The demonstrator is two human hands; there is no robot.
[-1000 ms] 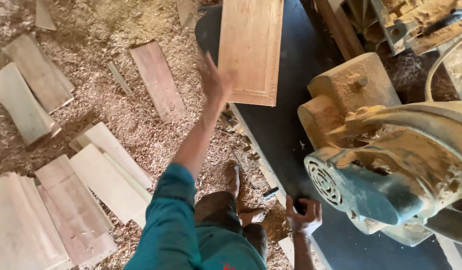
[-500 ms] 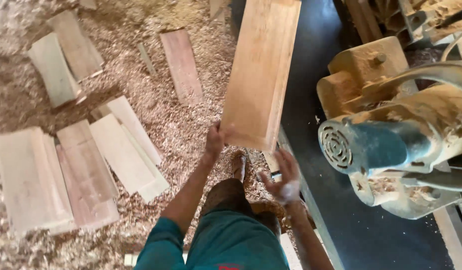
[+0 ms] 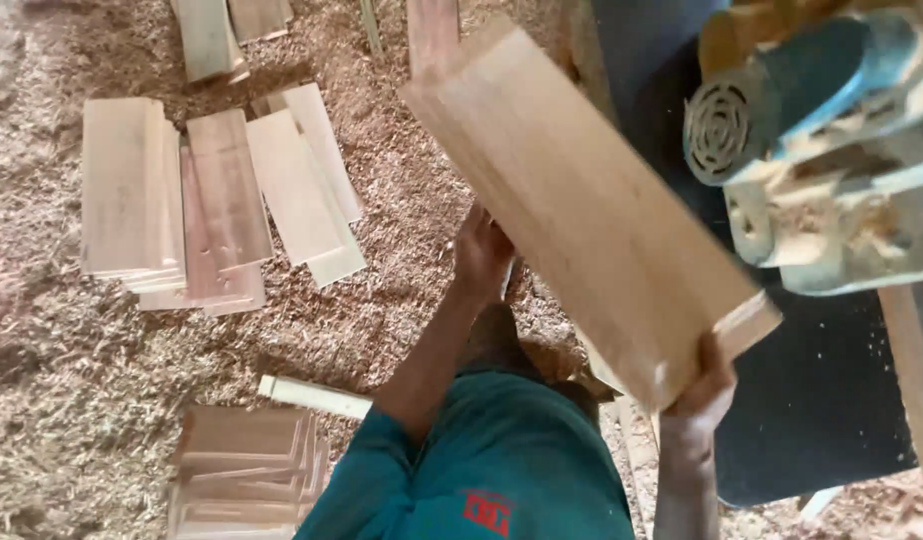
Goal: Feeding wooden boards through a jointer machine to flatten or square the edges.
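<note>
A long pale wooden board (image 3: 582,210) is lifted and tilted across the middle of the view. My right hand (image 3: 704,385) grips its near corner from below. My left hand (image 3: 482,255) holds the board's left edge about midway along. Under the board, my teal sleeve and trousers (image 3: 502,460) fill the bottom centre.
A dusty blue motor (image 3: 782,100) on a sawdust-caked machine sits at the upper right above a dark machine bed (image 3: 822,400). Stacks of cut boards (image 3: 172,200) lie on the sawdust floor at left, another pile (image 3: 247,465) at bottom left, a thin strip (image 3: 312,395) nearby.
The board has come off the machine bed and swung up and diagonal. My right hand has taken hold of its near corner. The view has shifted left and down.
</note>
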